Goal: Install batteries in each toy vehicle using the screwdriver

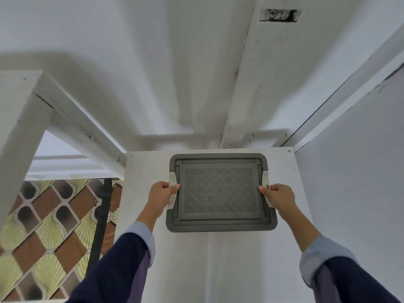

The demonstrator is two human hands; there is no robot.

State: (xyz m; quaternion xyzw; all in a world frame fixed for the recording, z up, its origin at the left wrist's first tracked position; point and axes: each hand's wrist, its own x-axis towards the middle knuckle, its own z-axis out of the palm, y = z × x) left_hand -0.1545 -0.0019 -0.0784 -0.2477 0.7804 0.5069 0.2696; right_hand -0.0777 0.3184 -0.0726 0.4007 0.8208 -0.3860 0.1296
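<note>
A grey lidded storage box (220, 192) with a patterned lid sits on the white table (218, 270). It has a white clip latch on each side. My left hand (161, 193) grips the left latch (172, 186), thumb on the lid's edge. My right hand (279, 197) grips the right latch (266, 180) the same way. The lid is closed, so whatever is inside is hidden. No toy vehicle, battery or screwdriver is in view.
White walls close in behind and to the right of the table. A white beam frame (32, 110) stands at the left. Below it lies a patterned floor (50, 232), and a black pole (102, 215) runs along the table's left edge.
</note>
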